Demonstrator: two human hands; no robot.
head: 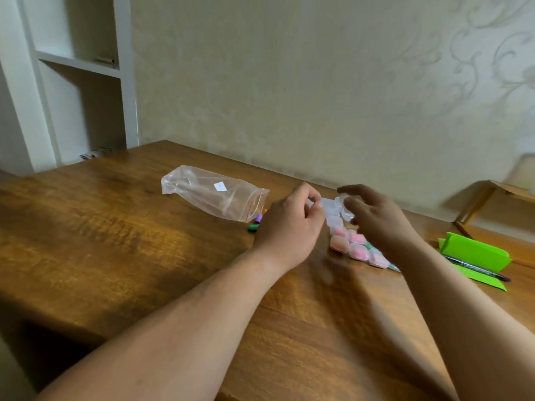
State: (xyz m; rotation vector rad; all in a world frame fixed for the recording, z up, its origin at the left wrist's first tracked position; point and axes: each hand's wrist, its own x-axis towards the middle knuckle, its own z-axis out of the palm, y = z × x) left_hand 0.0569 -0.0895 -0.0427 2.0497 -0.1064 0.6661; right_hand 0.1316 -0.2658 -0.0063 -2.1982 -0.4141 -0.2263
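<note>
Forearms (202, 328) come in over the near edge of the table (115, 241), both hands on the organiser (357, 250). It lies toward the right edge, about midway from near to far: two rows of small clear cells running diagonally toward the far edge. The near cells hold pink, orange and green bits; the far cells look empty.

Left hand (289, 224): fingers curled, thumb and fingertips pinching the strip's far end. Right hand (373, 215): fingers curled round a clear cell or lid at that same end; blur hides which.

Step, my read: opening or closing a far cell, left steadying, right working the lid. Next move needs a firm left hold so the strip doesn't slide, plus a light fingertip pry or press. Lids look thin.

Table is dark wood grain. Zip bag (214, 195) lies toward the far edge, markers (256, 222) at its mouth, just left of the left hand. Green paper (474, 253) with a pen (477, 269) sits at the right edge. Pale patterned wall (289, 82) behind; white shelf (81, 65) beyond the far left corner.
</note>
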